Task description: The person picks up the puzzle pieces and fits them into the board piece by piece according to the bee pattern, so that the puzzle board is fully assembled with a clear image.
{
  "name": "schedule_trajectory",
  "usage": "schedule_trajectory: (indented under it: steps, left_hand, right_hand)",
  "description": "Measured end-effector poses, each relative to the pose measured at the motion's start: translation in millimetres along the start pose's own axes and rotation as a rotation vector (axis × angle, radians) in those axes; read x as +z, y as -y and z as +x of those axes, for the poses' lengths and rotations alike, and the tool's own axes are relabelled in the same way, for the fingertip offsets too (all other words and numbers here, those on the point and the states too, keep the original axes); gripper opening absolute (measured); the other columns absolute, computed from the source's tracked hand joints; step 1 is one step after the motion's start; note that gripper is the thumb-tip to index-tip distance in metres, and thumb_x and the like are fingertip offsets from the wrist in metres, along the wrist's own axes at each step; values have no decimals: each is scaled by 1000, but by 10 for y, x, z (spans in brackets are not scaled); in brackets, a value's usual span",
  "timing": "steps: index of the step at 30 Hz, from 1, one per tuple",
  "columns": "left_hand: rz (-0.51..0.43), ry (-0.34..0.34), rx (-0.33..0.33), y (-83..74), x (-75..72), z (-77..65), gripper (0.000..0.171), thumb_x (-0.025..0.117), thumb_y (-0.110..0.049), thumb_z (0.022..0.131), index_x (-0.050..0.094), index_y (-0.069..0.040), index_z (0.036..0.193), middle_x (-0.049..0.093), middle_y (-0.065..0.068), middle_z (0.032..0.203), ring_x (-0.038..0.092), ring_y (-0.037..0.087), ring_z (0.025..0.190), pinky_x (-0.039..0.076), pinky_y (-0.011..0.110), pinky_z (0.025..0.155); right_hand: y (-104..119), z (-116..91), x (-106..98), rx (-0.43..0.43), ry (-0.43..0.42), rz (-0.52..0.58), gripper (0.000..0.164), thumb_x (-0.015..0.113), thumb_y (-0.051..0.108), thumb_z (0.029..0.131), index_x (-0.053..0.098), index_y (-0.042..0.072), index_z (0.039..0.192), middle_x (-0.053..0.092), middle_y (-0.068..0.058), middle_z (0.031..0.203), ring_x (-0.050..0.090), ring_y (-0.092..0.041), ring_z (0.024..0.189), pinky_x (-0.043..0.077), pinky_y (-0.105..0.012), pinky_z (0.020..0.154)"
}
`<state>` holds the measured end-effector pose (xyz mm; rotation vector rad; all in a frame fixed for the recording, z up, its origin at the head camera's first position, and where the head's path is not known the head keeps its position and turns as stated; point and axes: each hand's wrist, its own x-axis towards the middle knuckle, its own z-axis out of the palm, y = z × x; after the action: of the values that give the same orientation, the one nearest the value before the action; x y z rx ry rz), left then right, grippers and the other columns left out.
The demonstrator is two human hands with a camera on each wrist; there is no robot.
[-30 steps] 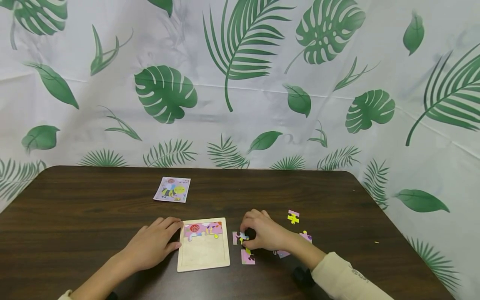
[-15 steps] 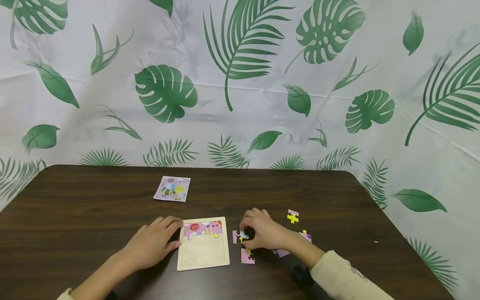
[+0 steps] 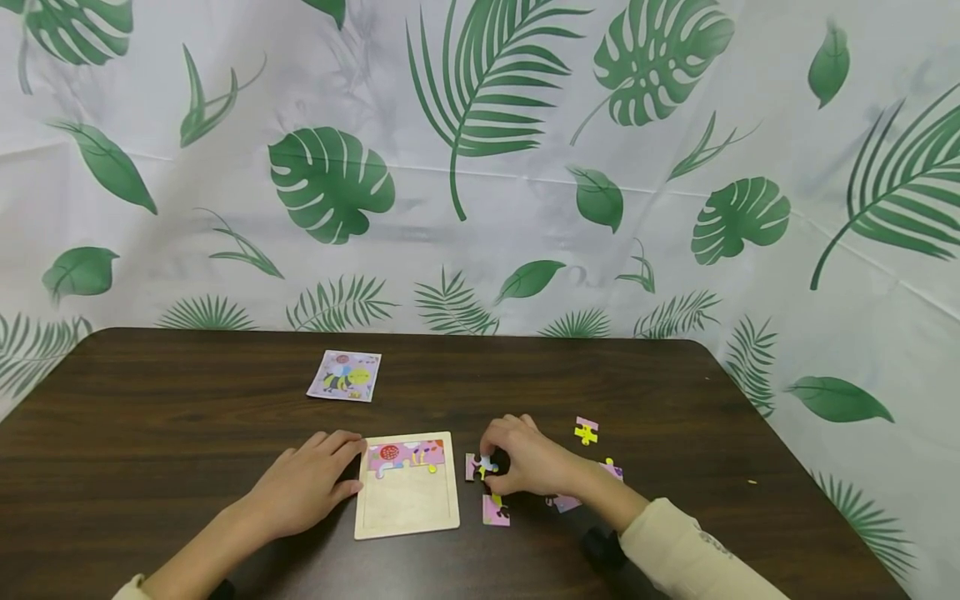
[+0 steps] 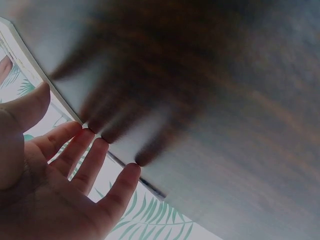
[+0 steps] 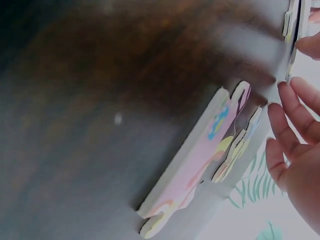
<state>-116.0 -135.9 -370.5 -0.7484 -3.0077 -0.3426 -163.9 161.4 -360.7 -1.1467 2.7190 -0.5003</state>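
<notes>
A square wooden puzzle tray lies on the table, with pink pieces fitted along its top row. My left hand rests at the tray's left side, its thumb and fingertips against the edge. In the left wrist view those fingers are loosely extended. Right of the tray, my right hand pinches a pink, white and yellow puzzle piece between thumb and fingers. Close below it lies another pink and yellow puzzle piece. The right hand covers part of both.
A bee picture card lies behind the tray. A yellow and pink piece lies farther right. More loose pieces sit partly hidden beneath the right forearm. A leaf-print cloth hangs behind the dark wooden table.
The puzzle piece in my right hand has tipped and shifted slightly away from me, its left edge now higher. My left hand and the tray stay in place.
</notes>
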Motion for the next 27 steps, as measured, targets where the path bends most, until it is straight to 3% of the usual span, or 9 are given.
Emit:
schedule_trajectory:
  steps: [12, 27]
  left_hand:
    - [-1, 6, 3, 4, -1, 5, 44, 66, -30, 84, 56, -7, 119, 53, 6, 119, 49, 26, 106, 44, 51, 73]
    - [7, -3, 4, 14, 4, 7, 43, 65, -31, 84, 56, -7, 119, 53, 5, 119, 50, 25, 106, 45, 50, 72]
  right_hand:
    - [62, 100, -60, -2, 23, 73, 22, 70, 18, 78, 64, 11, 98, 55, 6, 95, 49, -10, 90, 33, -34, 83]
    - [440, 484, 9, -95, 85, 47, 22, 73, 18, 76, 65, 9, 94, 55, 7, 88, 48, -9, 86, 29, -22, 74]
